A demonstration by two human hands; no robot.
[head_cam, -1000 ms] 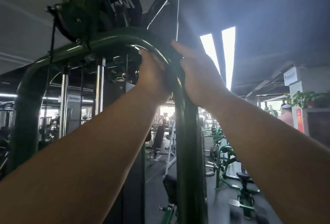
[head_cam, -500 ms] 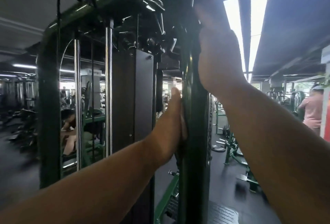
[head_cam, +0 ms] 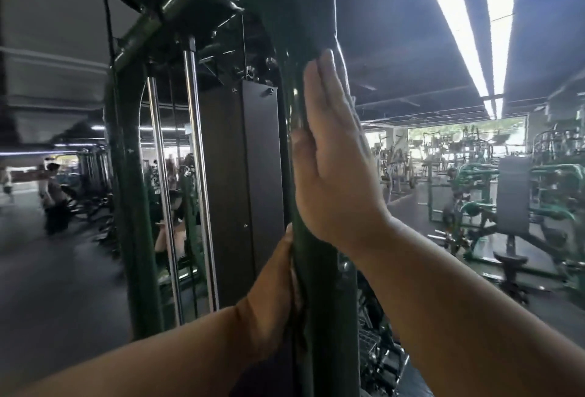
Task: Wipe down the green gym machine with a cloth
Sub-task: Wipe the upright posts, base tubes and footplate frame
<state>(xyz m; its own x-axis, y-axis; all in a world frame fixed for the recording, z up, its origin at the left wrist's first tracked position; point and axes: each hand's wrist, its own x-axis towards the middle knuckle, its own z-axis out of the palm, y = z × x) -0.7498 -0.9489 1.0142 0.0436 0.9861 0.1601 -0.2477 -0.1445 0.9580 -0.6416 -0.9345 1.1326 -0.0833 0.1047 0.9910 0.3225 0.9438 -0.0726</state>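
The dark green upright post (head_cam: pixel 319 286) of the gym machine fills the middle of the head view. My right hand (head_cam: pixel 329 162) lies flat on the post's right side with its fingers straight and pointing up. Lower down, my left hand (head_cam: pixel 269 298) wraps the post's left side, its fingers hidden behind the post. A dark crumpled cloth (head_cam: pixel 297 320) shows between that hand and the post. A thin grey edge past my right fingers could be more cloth; I cannot tell.
Left of the post stand a black weight-stack cover (head_cam: pixel 243 191), two chrome guide rods (head_cam: pixel 199 175) and the frame's other green upright (head_cam: pixel 133 222). More green machines (head_cam: pixel 506 200) fill the floor at right. People (head_cam: pixel 53 194) are at far left.
Both hands have slid down from the frame's curved top onto the straight upright. The left hand dropped well below the right. My view has tilted lower.
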